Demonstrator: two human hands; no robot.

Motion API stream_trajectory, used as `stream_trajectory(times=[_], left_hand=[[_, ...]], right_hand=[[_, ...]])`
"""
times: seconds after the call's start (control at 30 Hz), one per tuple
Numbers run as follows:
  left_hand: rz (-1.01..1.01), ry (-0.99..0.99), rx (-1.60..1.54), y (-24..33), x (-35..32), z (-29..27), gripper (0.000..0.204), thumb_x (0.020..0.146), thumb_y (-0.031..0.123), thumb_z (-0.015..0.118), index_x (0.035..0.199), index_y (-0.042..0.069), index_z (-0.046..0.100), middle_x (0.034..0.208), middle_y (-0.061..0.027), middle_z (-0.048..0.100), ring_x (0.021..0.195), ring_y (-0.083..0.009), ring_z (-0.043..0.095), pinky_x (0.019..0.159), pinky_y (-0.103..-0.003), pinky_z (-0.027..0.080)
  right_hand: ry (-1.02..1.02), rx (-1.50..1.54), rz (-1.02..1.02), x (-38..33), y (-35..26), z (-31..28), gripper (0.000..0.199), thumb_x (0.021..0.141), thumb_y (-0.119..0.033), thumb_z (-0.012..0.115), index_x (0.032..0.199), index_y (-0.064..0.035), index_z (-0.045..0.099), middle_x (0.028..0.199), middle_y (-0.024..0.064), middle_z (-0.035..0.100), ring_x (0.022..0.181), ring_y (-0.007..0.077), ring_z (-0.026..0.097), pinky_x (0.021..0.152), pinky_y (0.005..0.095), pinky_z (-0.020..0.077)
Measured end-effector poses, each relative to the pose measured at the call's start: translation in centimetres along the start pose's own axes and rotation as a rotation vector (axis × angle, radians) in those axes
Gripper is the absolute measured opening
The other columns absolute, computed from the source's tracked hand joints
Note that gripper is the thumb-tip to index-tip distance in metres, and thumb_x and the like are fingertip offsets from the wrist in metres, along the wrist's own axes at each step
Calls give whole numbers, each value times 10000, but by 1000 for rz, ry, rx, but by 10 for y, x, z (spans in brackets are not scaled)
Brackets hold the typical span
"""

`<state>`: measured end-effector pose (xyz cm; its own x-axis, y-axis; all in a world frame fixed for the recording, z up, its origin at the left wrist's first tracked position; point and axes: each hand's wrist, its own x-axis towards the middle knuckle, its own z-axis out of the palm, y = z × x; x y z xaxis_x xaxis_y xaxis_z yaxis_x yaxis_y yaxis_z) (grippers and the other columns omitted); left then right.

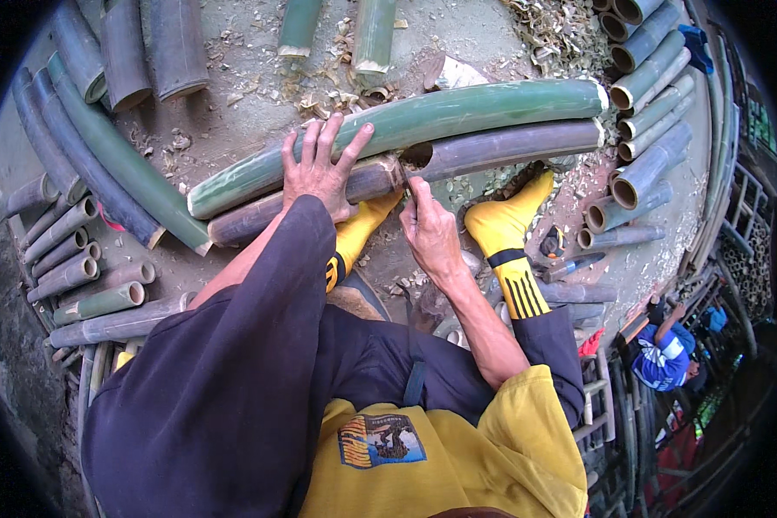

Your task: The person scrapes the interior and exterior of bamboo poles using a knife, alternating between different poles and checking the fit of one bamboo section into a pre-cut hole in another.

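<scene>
A dark brown bamboo tube (527,149) lies crosswise in front of me, with a scooped notch cut near its middle. Along its far side rests a longer green bamboo tube (457,112), touching it. My left hand (319,168) is laid over both tubes, fingers spread and pressing on the green one. At the notch, my right hand (433,229) is closed around a thin dark tool (405,175), its tip against the notch edge; most of it is hidden in my fingers. My feet in yellow socks (514,220) are beside the dark tube.
Cut bamboo tubes (639,173) are stacked at the right, with more tubes (69,233) at the left. Two green pieces (374,34) lie at the far side. Shavings (570,43) litter the ground. A person in blue (660,358) is at the far right.
</scene>
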<state>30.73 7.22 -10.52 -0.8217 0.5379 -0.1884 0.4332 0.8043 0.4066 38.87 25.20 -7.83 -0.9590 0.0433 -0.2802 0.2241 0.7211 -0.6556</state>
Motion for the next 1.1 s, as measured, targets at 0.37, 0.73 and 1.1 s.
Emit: stream_trajectory(times=[0.37, 0.73, 1.1], left_hand=[[-4, -30, 8, 0, 2, -1, 1276, 358, 342, 875, 1436, 275, 195, 1395, -112, 263, 1288, -325, 265, 1034, -548, 194], [-28, -7, -20, -1, -3, 3, 1245, 385, 340, 856, 1436, 338, 190, 1418, -82, 260, 1316, -297, 248, 1057, -551, 182], [25, 12, 44, 2, 3, -1, 1267, 380, 352, 866, 1437, 236, 177, 1393, -131, 263, 1289, -345, 262, 1015, -568, 198]], right_hand=[[-28, 11, 25, 2, -1, -3, 414, 798, 16, 554, 1192, -38, 442, 731, 264, 587, 696, 433, 602, 577, 487, 456], [-211, 147, 163, 30, -49, -43, 368, 787, -1, 571, 1125, -38, 428, 779, 253, 581, 686, 445, 586, 563, 513, 453], [154, 90, -12, -5, 2, 10, 320, 838, 5, 545, 1146, -22, 464, 814, 255, 618, 746, 417, 630, 572, 453, 490]])
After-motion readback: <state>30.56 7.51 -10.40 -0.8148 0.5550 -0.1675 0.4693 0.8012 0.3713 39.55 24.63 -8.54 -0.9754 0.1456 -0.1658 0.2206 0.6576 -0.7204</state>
